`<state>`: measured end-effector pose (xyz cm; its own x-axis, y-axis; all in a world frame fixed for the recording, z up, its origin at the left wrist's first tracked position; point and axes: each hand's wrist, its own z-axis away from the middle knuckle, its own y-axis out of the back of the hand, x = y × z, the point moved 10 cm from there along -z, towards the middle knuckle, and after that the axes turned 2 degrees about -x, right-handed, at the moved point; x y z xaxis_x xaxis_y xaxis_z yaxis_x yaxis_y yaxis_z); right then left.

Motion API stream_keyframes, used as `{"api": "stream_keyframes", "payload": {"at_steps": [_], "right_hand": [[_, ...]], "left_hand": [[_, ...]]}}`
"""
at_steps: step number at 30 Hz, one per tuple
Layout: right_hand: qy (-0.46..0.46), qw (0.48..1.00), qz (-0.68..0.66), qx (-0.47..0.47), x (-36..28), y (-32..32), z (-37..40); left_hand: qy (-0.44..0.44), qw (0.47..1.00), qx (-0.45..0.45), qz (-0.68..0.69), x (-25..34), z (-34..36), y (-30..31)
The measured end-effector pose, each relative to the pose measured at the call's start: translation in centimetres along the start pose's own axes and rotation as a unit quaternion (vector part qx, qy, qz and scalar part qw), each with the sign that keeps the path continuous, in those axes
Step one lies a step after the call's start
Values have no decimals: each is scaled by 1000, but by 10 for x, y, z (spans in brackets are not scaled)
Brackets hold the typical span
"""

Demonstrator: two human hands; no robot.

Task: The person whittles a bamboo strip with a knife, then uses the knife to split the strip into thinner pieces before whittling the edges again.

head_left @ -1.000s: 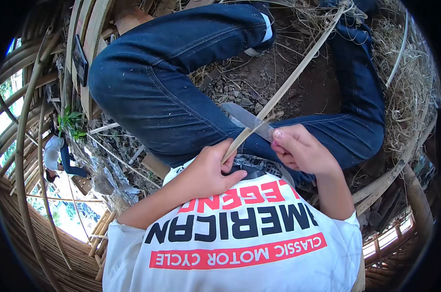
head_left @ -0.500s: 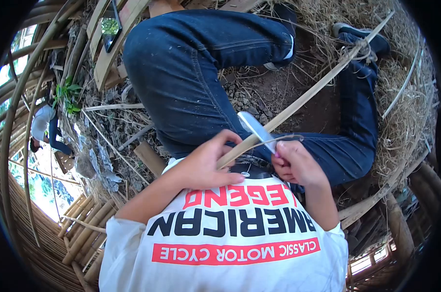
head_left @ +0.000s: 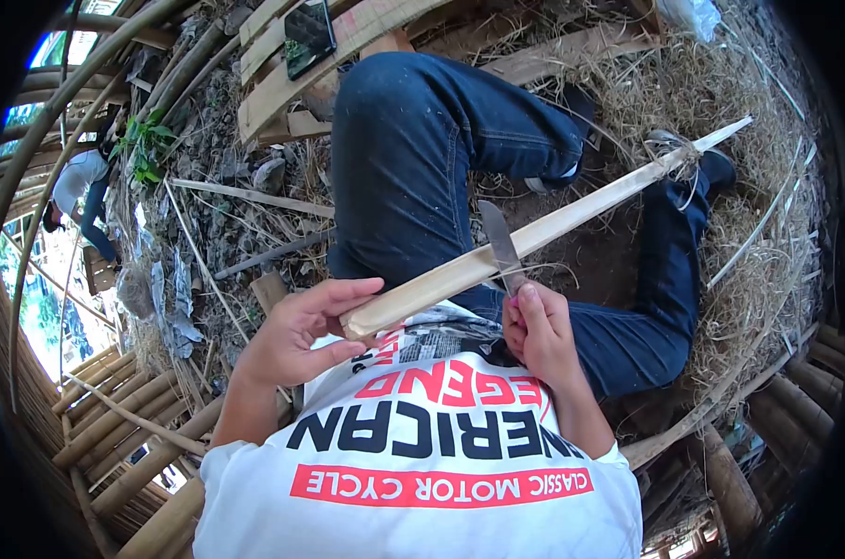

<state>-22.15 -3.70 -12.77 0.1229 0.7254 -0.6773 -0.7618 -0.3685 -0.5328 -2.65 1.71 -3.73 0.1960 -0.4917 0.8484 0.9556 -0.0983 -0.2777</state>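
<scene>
A long split bamboo strip (head_left: 581, 207) slants from my lap up to the right, its far end beside my shoe with a fibrous tie (head_left: 679, 154) around it. My right hand (head_left: 540, 331) is closed on a knife (head_left: 500, 238), a bit of pink handle showing, its blade lying across the strip. A thin curled shaving (head_left: 562, 270) sticks out by that hand. At the strip's near end, my left hand (head_left: 301, 331) has its fingers and thumb apart around the tip, not gripping it; some fingers are partly hidden behind the strip.
A phone (head_left: 309, 37) lies on wooden boards (head_left: 385, 33) at the upper left. Dry straw (head_left: 739, 252) covers the ground on the right. Another person (head_left: 82, 191) bends over at far left, near bamboo poles (head_left: 143, 419). A plastic bag (head_left: 691, 14) is at the top.
The view has shifted. The strip's near end has come up and left, more of it showing before my shirt. My left hand's fingers have spread; the knife blade stands more upright.
</scene>
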Motion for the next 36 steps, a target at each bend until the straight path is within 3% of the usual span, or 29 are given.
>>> {"api": "stream_keyframes", "payload": {"at_steps": [1, 2, 3, 4, 5, 6, 7, 10, 11, 13, 15, 18, 19, 20, 21, 24, 25, 27, 29, 30, 31, 33, 36], "right_hand": [[4, 1000, 4, -2, -3, -1, -1], [16, 1000, -18, -12, -8, -5, -2], [26, 999, -41, -22, -12, -8, -2], [29, 999, -40, -23, -13, -13, -3], [99, 993, 62, -10, -29, -20, 0], [167, 972, 164, 3, -46, -27, 5], [169, 971, 166, 5, -49, -28, 6], [54, 997, 3, -49, -39, -36, 5], [55, 997, 4, -52, -45, -32, 7], [-94, 968, -171, -156, -28, -47, 17], [-99, 973, -147, -148, -26, -48, 17], [-101, 974, -154, -133, -22, -52, 11], [20, 998, 41, -37, -39, -39, 7], [142, 960, 231, 62, -65, -32, 12], [145, 959, 234, 60, -68, -34, 13], [-31, 998, -4, -53, -47, -46, 15], [-29, 998, 0, -52, -49, -42, 16], [-110, 938, -271, -187, -41, -66, 22], [-106, 946, -251, -175, -32, -69, 20], [14, 997, -17, -70, -39, -54, 11], [134, 966, 216, 41, -59, -47, 13], [84, 986, 142, 9, -58, -59, 15], [-108, 983, -107, -107, -33, -72, 18]], "left_hand": [[-23, 995, 37, -94, 5, 4, 8], [-84, 985, 81, -128, 16, 7, 15], [-88, 984, 81, -130, 20, 7, 15], [-154, 952, 86, -249, 40, 9, 10], [-216, 902, 88, -363, 55, 13, 0], [-220, 901, 111, -357, 51, 14, 2], [-223, 901, 110, -356, 53, 13, 0], [-257, 876, 114, -392, 66, 13, -7], [-267, 873, 111, -393, 67, 13, -11], [-277, 870, 109, -393, 69, 13, -13], [-304, 841, 118, -432, 75, 13, -14], [-295, 848, 117, -424, 72, 8, -12], [-300, 853, 103, -415, 69, 6, -13], [-319, 850, 107, -405, 70, 4, -13], [-323, 848, 110, -405, 71, 2, -14], [-359, 844, 101, -385, 78, -1, -21], [-364, 843, 102, -384, 79, -2, -21], [-368, 849, 93, -367, 77, -4, -21], [-358, 856, 95, -360, 74, -5, -19], [-344, 864, 93, -356, 71, -7, -17], [-346, 863, 96, -356, 69, -8, -16], [-332, 876, 107, -333, 64, -12, -11], [-341, 882, 91, -312, 68, -11, -14]]}}
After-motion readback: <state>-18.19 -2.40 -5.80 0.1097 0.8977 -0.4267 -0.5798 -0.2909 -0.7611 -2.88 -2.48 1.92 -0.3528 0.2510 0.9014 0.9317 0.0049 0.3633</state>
